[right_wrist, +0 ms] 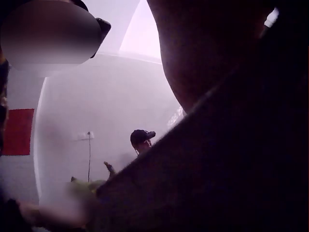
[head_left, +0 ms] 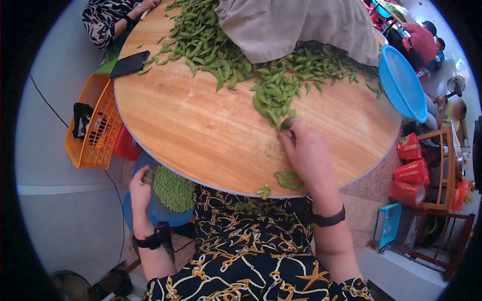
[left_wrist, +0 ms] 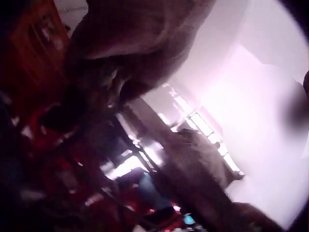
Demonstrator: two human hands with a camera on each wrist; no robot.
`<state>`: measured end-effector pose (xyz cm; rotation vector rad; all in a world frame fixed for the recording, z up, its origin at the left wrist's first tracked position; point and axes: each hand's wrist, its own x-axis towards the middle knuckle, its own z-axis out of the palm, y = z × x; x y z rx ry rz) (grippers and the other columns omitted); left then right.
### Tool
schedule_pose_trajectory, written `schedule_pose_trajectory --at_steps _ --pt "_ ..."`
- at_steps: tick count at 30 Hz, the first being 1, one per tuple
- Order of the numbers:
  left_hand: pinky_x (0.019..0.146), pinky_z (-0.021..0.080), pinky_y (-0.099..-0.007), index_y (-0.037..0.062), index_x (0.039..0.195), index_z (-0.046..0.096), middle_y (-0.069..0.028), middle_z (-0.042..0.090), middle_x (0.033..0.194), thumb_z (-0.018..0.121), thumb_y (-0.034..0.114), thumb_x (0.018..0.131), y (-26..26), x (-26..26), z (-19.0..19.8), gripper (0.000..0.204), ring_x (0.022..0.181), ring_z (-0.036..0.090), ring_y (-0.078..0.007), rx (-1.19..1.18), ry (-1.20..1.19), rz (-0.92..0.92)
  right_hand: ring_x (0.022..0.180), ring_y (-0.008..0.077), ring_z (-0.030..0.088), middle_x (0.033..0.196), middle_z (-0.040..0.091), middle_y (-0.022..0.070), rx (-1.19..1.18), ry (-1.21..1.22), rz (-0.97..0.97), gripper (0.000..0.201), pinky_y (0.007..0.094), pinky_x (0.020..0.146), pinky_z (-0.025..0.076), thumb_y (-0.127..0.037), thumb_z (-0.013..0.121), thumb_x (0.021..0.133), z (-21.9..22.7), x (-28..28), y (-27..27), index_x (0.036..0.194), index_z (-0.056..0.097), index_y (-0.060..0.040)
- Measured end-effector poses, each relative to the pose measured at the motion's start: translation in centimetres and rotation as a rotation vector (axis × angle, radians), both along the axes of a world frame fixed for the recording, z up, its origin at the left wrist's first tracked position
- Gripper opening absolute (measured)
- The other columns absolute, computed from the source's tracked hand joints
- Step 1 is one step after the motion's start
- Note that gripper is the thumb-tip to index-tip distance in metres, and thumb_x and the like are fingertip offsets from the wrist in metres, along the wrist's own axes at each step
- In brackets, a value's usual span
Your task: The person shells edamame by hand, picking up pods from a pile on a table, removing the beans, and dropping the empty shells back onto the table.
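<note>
Green soybean pods (head_left: 273,93) lie heaped on the round wooden table (head_left: 201,135). My right hand (head_left: 311,150) reaches to the near tip of the heap, thumb and forefinger curled at a pod; a dark covering (head_left: 287,124) shows at a fingertip. Pods (right_wrist: 91,186) also appear low in the right wrist view. Beyond the table's left edge, my left hand (head_left: 139,193) holds green pods (head_left: 147,176) in bent fingers. It is over the side of a blue basin (head_left: 153,210) with shelled green beans (head_left: 173,189) in it. The left wrist view is dark and blurred.
A grey cloth (head_left: 301,25) covers part of the heap. Several loose pods (head_left: 288,179) lie by the near edge. A black phone (head_left: 130,64) lies at left, a blue colander (head_left: 401,83) at right. An orange crate (head_left: 95,150) stands left. Another person's arm (head_left: 120,26) is at the far left.
</note>
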<state>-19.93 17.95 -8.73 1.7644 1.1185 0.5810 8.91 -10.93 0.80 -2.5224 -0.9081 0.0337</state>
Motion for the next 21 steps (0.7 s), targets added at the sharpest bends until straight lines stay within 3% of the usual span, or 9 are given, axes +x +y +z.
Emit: schedule_pose_trajectory --at_steps 2,6,9,11,13,15,17,19,21 --pt "0.084 0.041 -0.0375 -0.0011 0.116 0.050 -0.0177 0.056 0.109 0.050 0.001 0.077 1.3 -3.2 -3.2 0.040 0.095 0.055 -0.0327 0.718 0.982 -0.296 0.058 0.0343 0.057 0.061 0.057 0.0159 0.087 -0.034 -0.002 0.019 0.0429 0.052 0.045 -0.020 0.059 0.078 -0.3 -0.1 0.0 0.083 0.053 -0.0032" --pt "0.082 0.040 -0.0439 -0.0026 0.110 0.053 -0.0209 0.055 0.107 0.050 -0.001 0.073 1.2 -3.5 -1.9 0.037 0.096 0.052 -0.0386 0.709 0.994 -0.089 0.058 0.0333 0.057 0.061 0.057 0.0151 0.209 0.016 -0.032 0.019 0.0421 0.052 0.045 -0.021 0.060 0.078 -0.3 -0.2 -0.2 0.083 0.054 -0.0040" --pt "0.068 0.045 -0.0370 -0.0034 0.102 0.054 -0.0135 0.059 0.094 0.050 0.001 0.074 0.9 -1.2 2.5 0.029 0.080 0.057 -0.0287 0.714 0.796 -0.012 0.060 0.0332 0.058 0.064 0.058 0.0162 0.146 0.031 -0.050 0.018 0.0416 0.053 0.046 -0.021 0.060 0.077 0.4 -0.5 0.4 0.082 0.056 -0.0040" --pt "0.050 0.040 -0.0254 -0.0015 0.096 0.055 -0.0040 0.055 0.079 0.050 0.005 0.078 -1.9 3.1 7.1 0.020 0.060 0.050 -0.0127 0.138 0.121 -0.022 0.061 0.0335 0.058 0.066 0.058 0.0180 -0.020 -0.074 -0.019 0.020 0.0425 0.054 0.046 -0.022 0.060 0.077 0.1 -0.4 0.7 0.085 0.057 -0.0045" --pt "0.040 0.028 -0.0146 0.0021 0.099 0.055 0.0018 0.050 0.075 0.049 0.015 0.084 -5.0 6.9 9.3 0.020 0.050 0.038 -0.0008 -0.274 -0.269 -0.198 0.057 0.0291 0.058 0.063 0.058 0.0146 0.051 -0.064 -0.020 0.019 0.0389 0.050 0.045 -0.021 0.060 0.078 -0.6 -0.3 0.5 0.087 0.056 -0.0046" --pt "0.044 0.028 -0.0134 0.0030 0.104 0.056 0.0028 0.048 0.072 0.049 0.009 0.083 -8.5 11.0 11.4 0.024 0.054 0.038 -0.0010 -0.581 -0.447 -0.370 0.052 0.0247 0.058 0.060 0.058 0.0112 0.128 -0.057 -0.011 0.019 0.0353 0.047 0.044 -0.021 0.059 0.079 -0.4 -0.2 0.2 0.088 0.055 -0.0048" --pt "0.043 0.028 -0.0122 0.0023 0.108 0.055 0.0037 0.047 0.071 0.049 0.007 0.083 -10.9 14.8 12.1 0.026 0.054 0.039 -0.0010 -0.974 -0.489 -0.550 0.044 0.0101 0.046 0.055 0.050 -0.0010 0.556 0.897 -0.017 0.015 0.0246 0.041 0.036 -0.019 0.056 0.084 0.6 -0.2 -0.8 0.089 0.054 -0.0052" --pt "0.042 0.028 -0.0126 0.0025 0.106 0.055 0.0033 0.049 0.073 0.051 0.008 0.084 -12.9 17.9 10.9 0.024 0.053 0.039 -0.0010 -1.245 -0.528 -0.643 0.046 0.0062 0.041 0.057 0.046 -0.0042 0.640 1.090 0.057 0.013 0.0213 0.042 0.032 -0.018 0.054 0.085 1.7 -0.5 -1.6 0.088 0.053 -0.0055" --pt "0.041 0.029 -0.0129 0.0010 0.105 0.055 0.0017 0.052 0.072 0.052 0.011 0.085 -14.1 19.7 10.3 0.023 0.051 0.042 -0.0014 -1.262 -0.547 -0.694 0.047 0.0023 0.035 0.058 0.042 -0.0074 0.724 1.283 0.128 0.011 0.0180 0.042 0.028 -0.017 0.052 0.087 2.2 -0.9 -2.1 0.086 0.053 -0.0058"
